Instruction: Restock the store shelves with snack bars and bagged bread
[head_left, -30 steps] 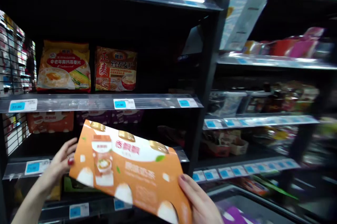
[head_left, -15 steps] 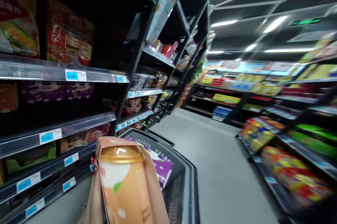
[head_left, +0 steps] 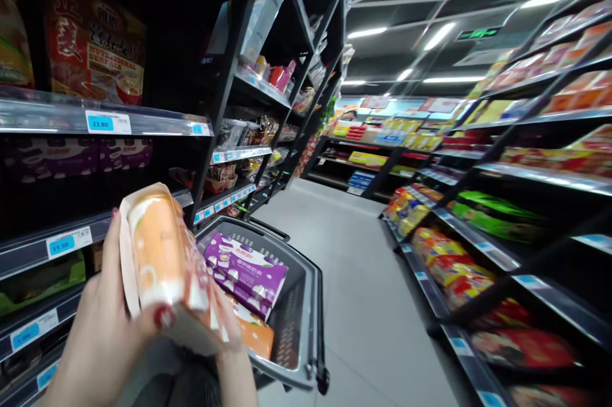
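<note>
Both of my hands hold an orange cardboard-sleeved pack of drink cups [head_left: 160, 241] in front of the left shelves. My left hand [head_left: 102, 311] grips its left end, the thumb with a red nail pressed against the lower edge. My right hand [head_left: 234, 343] supports it from the right and below; its fingers are mostly hidden behind the carton. An orange cup shows in the open end of the sleeve. Just right of the pack is a grey shopping basket [head_left: 306, 330], with a purple carton pack [head_left: 248, 273] lying over an orange pack [head_left: 255, 333].
Black shelves with price tags [head_left: 108, 122] run along the left, holding a red cereal bag [head_left: 95, 43] and purple packs [head_left: 124, 155]. Shelves of bagged goods [head_left: 449, 266] line the right side. A grey floor aisle [head_left: 354, 279] lies between them, leading to more shelves at the back.
The pack has moved left and tilted, and my hands now show more fully. The view has swung right, bringing the basket's contents and right-hand shelves further into sight.
</note>
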{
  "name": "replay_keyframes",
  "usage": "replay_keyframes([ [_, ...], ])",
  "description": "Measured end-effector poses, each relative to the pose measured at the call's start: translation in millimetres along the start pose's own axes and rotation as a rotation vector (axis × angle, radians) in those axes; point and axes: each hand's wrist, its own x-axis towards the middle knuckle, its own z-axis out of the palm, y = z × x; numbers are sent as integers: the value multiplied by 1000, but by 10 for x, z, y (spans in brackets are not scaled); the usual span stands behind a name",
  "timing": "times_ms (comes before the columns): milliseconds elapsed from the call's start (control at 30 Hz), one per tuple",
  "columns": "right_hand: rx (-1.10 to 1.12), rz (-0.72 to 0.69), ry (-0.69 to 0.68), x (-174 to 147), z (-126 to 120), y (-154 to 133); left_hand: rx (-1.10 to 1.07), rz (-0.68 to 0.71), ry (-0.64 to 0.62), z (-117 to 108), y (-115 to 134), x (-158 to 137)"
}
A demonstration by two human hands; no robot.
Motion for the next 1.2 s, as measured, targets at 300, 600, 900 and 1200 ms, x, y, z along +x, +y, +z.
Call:
replay_keyframes([
  [300,43,106,138,-181,-196,-102,-101,-141,-191,70,-37,638],
  [600,-53,-388,444,-568,-535,-567,-836,-211,-591,177,-556,593],
  [900,-198,-269,645,-449,-1008,-857,-317,-81,-641,1005,-1011,981],
  [1200,-406,-323,857,-83,-1438,-837,321,263,-748,129,-757,456],
])
